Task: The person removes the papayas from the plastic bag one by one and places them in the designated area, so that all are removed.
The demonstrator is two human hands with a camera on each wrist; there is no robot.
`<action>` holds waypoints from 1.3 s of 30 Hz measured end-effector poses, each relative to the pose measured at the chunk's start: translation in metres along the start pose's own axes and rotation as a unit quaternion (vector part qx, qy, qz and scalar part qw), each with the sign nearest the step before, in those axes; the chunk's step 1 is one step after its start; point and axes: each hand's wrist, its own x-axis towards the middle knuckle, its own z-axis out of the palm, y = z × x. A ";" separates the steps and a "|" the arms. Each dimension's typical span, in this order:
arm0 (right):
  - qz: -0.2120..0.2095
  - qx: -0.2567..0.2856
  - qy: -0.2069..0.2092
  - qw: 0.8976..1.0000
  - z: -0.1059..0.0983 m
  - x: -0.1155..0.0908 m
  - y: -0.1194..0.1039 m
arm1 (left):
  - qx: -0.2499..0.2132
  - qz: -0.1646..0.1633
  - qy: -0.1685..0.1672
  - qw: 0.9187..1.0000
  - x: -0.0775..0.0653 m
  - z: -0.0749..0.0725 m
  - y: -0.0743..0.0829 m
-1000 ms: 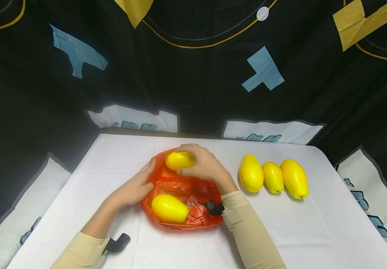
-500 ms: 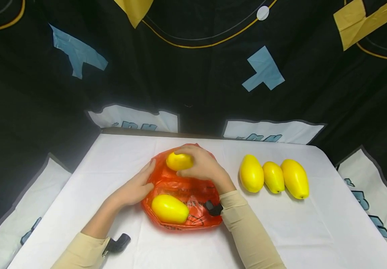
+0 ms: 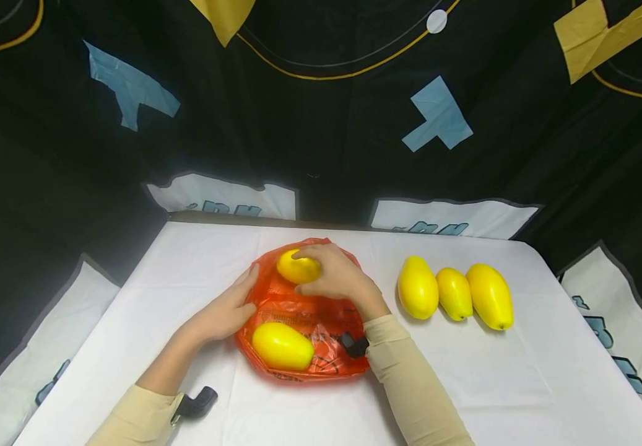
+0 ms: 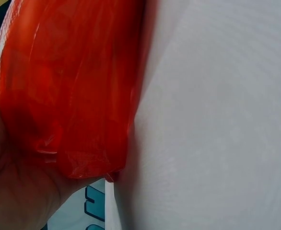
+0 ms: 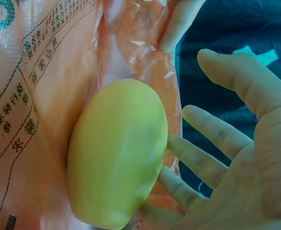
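A red plastic bag lies spread open on the table in the head view, with one yellow papaya in its near part. At its far part, a second papaya has my right hand over its right side. In the right wrist view, straight, spread fingers touch this papaya along one side, and the thumb stands away from it. My left hand lies along the bag's left side, fingers straight at its rim; the left wrist view has the palm against the red plastic.
To the right, three more yellow papayas stand in a row on the white-covered table. A black curtain with tape patches hangs behind the table. Dark wrist mounts stick out from both sleeves.
My right hand has shifted slightly nearer and lower, and more of the bag's far rim shows behind it. The left hand and the other papayas stay put.
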 end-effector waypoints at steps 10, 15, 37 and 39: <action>0.032 -0.003 -0.014 0.999 0.003 -0.002 0.002 | -0.003 -0.001 -0.001 1.000 0.000 0.001 0.001; 0.037 -0.003 -0.021 0.999 0.004 -0.004 0.003 | 0.000 -0.002 -0.002 1.000 0.000 0.001 0.001; 0.024 0.014 -0.054 0.998 0.006 -0.005 0.009 | -0.003 -0.006 0.001 1.000 -0.001 0.000 0.005; 0.018 0.017 -0.057 0.998 0.005 -0.005 0.009 | -0.001 -0.004 0.001 1.000 -0.001 0.000 0.005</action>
